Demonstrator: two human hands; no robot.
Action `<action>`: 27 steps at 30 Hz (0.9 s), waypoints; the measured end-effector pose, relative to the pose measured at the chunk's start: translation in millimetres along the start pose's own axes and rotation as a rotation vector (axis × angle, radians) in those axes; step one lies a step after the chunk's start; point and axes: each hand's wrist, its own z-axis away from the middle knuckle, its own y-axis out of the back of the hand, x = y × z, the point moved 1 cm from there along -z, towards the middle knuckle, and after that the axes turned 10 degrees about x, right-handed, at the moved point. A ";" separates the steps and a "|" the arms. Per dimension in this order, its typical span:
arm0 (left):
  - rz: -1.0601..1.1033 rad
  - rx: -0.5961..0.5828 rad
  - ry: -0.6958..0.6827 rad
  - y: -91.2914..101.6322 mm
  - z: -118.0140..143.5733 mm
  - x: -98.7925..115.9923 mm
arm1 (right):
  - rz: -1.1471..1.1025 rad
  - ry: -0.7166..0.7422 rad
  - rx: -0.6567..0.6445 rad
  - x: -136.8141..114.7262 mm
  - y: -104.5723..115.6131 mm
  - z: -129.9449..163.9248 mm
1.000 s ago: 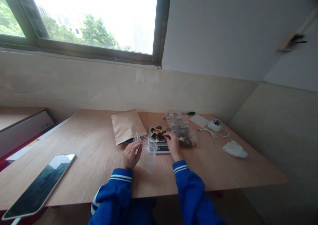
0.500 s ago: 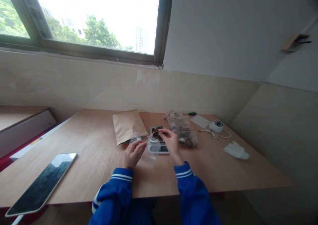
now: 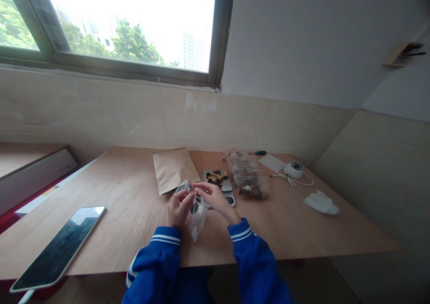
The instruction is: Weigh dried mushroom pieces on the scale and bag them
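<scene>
Left hand (image 3: 180, 209): fingers and thumb brought together, clamped on the rim of a clear zip bag (image 3: 198, 225) that hangs on the near left side of the kitchen scale (image 3: 227, 186). Right hand (image 3: 217, 199): reaches across in front of the scale, fingertips gathered at the bag's mouth; whether they pinch a piece or the film itself cannot be told. One dark piece (image 3: 194, 208) appears to lie within the bag.

Dried slices (image 3: 215, 177), pale with dark edges, rest on the plate of the scale. The brown paper pouch (image 3: 174, 169) lies to the left of the scale, on the same bench (image 3: 127, 183). Filled zip bags (image 3: 250, 190) stand in an overlapping row just right of the scale. The scale's reading is not visible.

Finding, by judgement: the step in hand is transfer of slices from the scale into the clear bag, by the pinch, and it is incomplete, since slices remain on the plate. Next move calls for the left hand to keep the mouth spread, and for the right to release inside the rim without dragging the film, before returning to the scale.
</scene>
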 end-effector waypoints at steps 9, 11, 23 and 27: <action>-0.032 0.016 0.025 -0.4 -0.7 -0.3 | 0.720 0.310 0.431 50.7 32.6 -18.4; -0.048 0.010 0.018 0.0 -2.3 0.3 | 0.851 0.273 0.388 64.4 32.9 -21.7; -0.091 -0.001 0.016 -0.7 -1.0 -2.3 | 1.107 0.367 0.289 62.7 40.2 -38.1; -0.093 0.004 0.023 -0.9 -1.8 -1.5 | 1.170 0.391 0.250 59.9 42.6 -48.4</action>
